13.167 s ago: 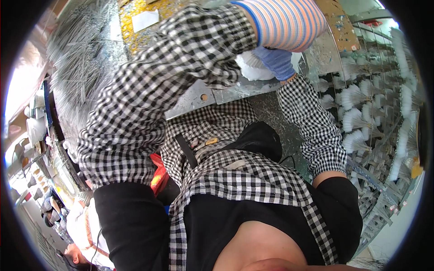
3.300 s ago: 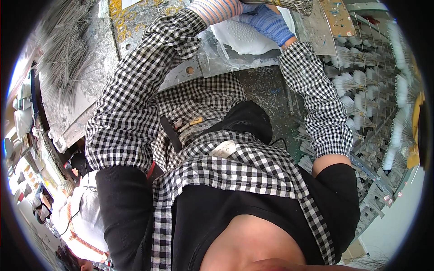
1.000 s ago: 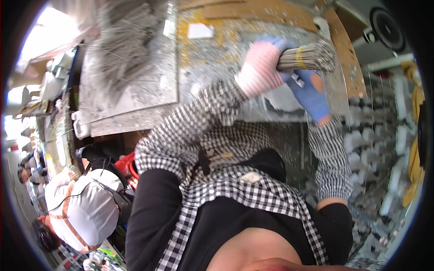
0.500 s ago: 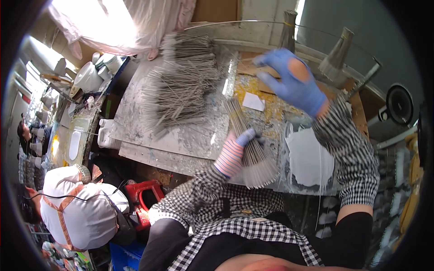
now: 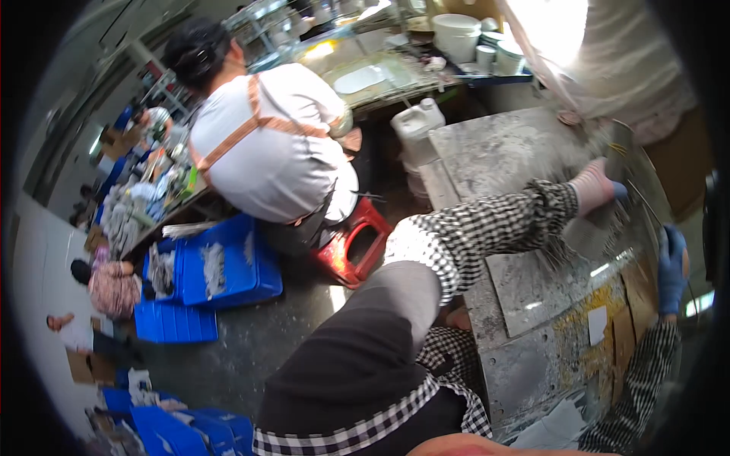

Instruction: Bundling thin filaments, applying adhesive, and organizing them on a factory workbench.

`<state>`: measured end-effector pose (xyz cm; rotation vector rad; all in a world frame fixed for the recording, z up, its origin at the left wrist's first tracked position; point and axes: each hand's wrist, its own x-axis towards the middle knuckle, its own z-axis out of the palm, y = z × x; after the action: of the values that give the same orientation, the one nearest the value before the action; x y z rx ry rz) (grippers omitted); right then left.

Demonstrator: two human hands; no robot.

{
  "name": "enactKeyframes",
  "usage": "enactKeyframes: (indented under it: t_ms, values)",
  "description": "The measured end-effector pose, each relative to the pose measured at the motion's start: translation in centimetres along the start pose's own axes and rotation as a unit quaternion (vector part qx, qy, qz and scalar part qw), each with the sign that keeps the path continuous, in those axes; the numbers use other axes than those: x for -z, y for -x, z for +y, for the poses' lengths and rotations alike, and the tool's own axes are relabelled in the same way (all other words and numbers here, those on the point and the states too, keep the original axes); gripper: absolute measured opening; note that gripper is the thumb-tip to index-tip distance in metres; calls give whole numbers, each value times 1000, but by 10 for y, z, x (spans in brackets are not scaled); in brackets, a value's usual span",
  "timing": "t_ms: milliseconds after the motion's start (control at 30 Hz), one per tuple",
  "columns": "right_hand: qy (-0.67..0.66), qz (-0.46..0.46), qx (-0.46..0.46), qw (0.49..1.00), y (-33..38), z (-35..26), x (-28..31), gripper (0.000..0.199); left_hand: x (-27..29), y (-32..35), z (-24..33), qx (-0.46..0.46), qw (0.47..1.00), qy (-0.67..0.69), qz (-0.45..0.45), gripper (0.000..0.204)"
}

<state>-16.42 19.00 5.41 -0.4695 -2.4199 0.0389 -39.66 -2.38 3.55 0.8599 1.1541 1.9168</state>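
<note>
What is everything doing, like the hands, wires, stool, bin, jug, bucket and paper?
Left hand: gloved, over the wires; grip unclear
Right hand: gloved, fingers extended
Thin wires: heaped, partly blurred
Red stool: upright, co-worker seated on it
Large blue bin: open, grey pieces inside
White jug: upright
Large white bucket: upright
White paper: lying flat

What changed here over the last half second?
The view swung left. The left hand, which held wires near the body, has reached out over the wire pile; a yellow-tied bundle shows beside it, but blur hides whether it's held. The co-worker, red stool and white card stayed put.
</note>
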Motion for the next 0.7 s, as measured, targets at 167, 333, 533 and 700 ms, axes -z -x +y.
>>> enactKeyframes:
  t_ms: [167, 333, 533, 700]
  values:
    - [-97, -34, -9, 995, -9, -36, -7, 24, 14, -11, -21, -111, 981, -157, -22, 55]
    - [-155, -22, -9, 988, 11, -30, 4, 23, -8, 9, -19, -152, 972, -171, -55, 56]
    - [-204, -54, -26, 977, -5, -52, -3, 24, -22, 23, -34, -224, 963, -66, 138, 49]
    - [-147, -40, 12, 988, 6, -57, 12, 23, -1, 19, -8, -30, 991, -44, -126, 57]
